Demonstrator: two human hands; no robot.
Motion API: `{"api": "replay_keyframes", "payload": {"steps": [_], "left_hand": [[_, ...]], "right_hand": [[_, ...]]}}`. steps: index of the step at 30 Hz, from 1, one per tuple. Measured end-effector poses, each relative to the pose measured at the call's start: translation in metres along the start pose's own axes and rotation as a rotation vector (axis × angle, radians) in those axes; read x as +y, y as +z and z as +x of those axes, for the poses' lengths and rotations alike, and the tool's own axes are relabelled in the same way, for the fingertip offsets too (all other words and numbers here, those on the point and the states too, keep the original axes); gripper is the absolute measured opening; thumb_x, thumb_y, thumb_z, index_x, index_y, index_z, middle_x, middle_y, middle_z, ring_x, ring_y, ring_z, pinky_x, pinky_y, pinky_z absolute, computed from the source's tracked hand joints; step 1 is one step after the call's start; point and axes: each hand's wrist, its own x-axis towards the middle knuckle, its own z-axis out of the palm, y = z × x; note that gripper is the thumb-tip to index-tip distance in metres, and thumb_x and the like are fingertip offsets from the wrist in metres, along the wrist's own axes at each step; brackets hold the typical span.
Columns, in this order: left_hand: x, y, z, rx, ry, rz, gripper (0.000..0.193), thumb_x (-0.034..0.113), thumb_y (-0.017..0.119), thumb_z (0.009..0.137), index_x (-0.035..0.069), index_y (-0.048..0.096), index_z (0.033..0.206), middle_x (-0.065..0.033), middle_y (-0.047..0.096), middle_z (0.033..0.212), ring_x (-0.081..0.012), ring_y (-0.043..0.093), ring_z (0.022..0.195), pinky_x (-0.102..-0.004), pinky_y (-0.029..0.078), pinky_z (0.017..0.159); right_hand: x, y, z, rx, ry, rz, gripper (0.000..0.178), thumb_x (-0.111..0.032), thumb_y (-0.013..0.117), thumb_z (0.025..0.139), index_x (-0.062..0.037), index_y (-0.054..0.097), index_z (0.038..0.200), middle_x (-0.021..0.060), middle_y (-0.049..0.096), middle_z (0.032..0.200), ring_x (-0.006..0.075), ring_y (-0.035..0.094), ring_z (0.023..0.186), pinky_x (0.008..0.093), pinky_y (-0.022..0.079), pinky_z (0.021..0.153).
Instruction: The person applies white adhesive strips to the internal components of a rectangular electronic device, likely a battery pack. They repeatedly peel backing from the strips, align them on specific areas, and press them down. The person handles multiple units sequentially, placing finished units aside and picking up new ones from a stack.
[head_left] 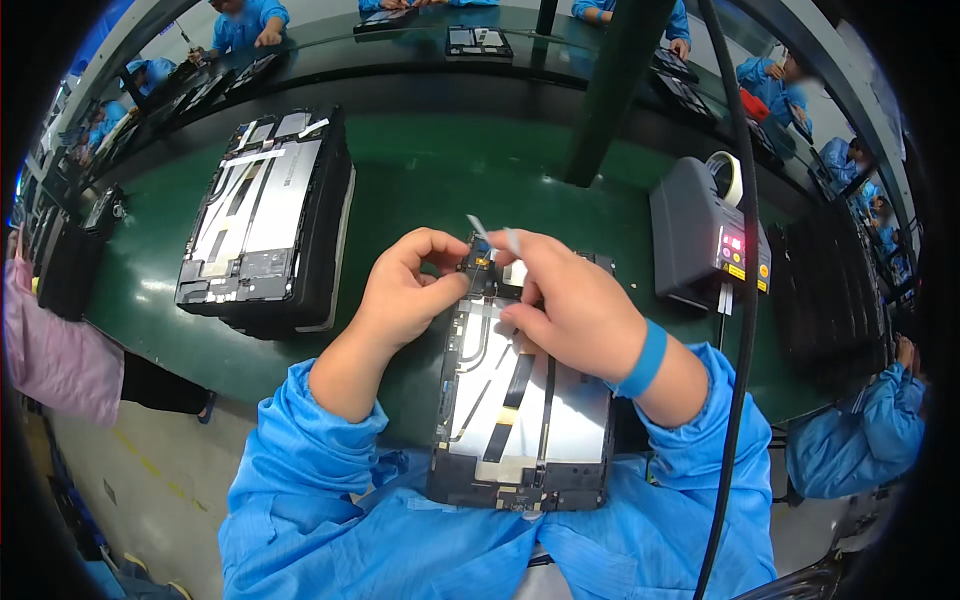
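Note:
An opened tablet [480, 400] lies in front of me at the table's near edge, its long side pointing away from me. Its inside faces up: a silvery battery area, dark ribbon cables and a black frame. My left hand [412, 285] is closed at the tablet's far left corner, thumb and curled fingers gripping its edge. Over the far end of the tablet is my right hand [570, 300], its fingers bent together around a small pale strip [477, 228] that sticks up near the corner. The right fingertips partly cover the spot below them.
A tall stack of opened tablets [250, 220] stands to the left. To the right is a grey tape dispenser [690, 230] with a lit display. A black cable [738, 330] hangs down at the right, and a dark green post [620, 100] rises behind. Co-workers in blue sit around.

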Motion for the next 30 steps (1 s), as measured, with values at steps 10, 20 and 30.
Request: {"api": "replay_keyframes", "payload": {"steps": [10, 20, 30], "left_hand": [[-0.004, -0.003, 0.007, -0.093, -0.244, -0.227, 0.027, -0.004, 0.065, 0.071, 0.006, 0.055, 0.093, 0.0035, 0.049, 0.083, -0.0025, 0.047, 0.072, -0.0161, 0.04, 0.066], [-0.004, 0.001, 0.006, -0.086, -0.269, -0.342, 0.025, -0.004, 0.063, 0.07, 0.007, 0.052, 0.09, 0.0053, 0.046, 0.077, -0.0019, 0.045, 0.068, -0.0159, 0.039, 0.062], [-0.007, -0.001, 0.005, -0.097, -0.164, -0.26, 0.017, 0.0, 0.064, 0.074, 0.006, 0.056, 0.087, 0.0032, 0.05, 0.08, -0.0045, 0.049, 0.07, -0.0192, 0.042, 0.064]], "right_hand": [[0.016, 0.0, 0.051, -0.108, -0.221, -0.176, 0.03, -0.003, 0.062, 0.078, -0.0075, 0.057, 0.107, 0.0097, 0.064, 0.084, 0.0306, 0.061, 0.084, 0.041, 0.047, 0.073], [0.034, 0.007, 0.06, -0.076, -0.22, -0.129, 0.039, 0.002, 0.064, 0.075, -0.0061, 0.057, 0.112, 0.0071, 0.058, 0.075, 0.0248, 0.059, 0.075, 0.036, 0.047, 0.066], [0.035, 0.016, 0.074, -0.1, -0.255, -0.078, 0.038, 0.004, 0.064, 0.072, -0.0046, 0.059, 0.108, 0.0081, 0.059, 0.077, 0.0273, 0.057, 0.08, 0.0367, 0.048, 0.072]]}}
